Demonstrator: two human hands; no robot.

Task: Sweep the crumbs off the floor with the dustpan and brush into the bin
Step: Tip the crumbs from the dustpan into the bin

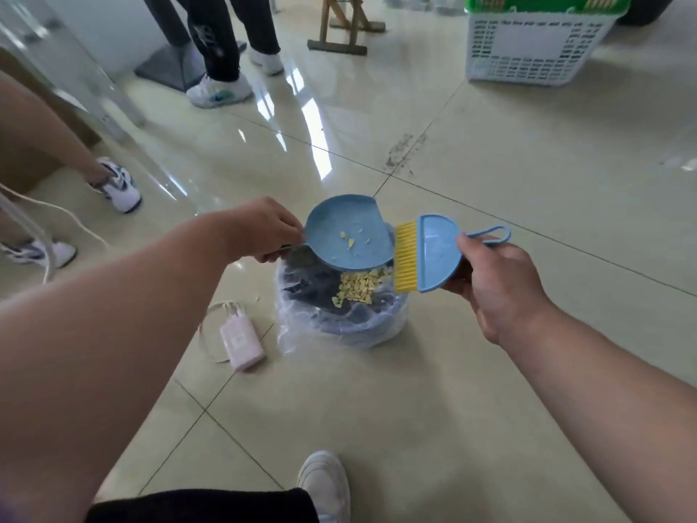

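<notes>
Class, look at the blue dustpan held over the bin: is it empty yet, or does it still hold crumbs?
Not empty. A few yellow crumbs lie on the dustpan, tilted over the bin; most already lie in the bin.

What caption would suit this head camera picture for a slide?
Left hand tips the dustpan over the bin while right hand holds the brush beside it.

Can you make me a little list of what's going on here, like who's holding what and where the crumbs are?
left hand: holds the dustpan by its handle, tipped over the bin
right hand: holds the brush, yellow bristles at the dustpan's edge
crumbs in bin: a yellow pile on the dark liner
crumbs in dustpan: a few bits left
bin: on the floor, wrapped in clear plastic
nearby: pink power bank with cable, left of the bin
</notes>
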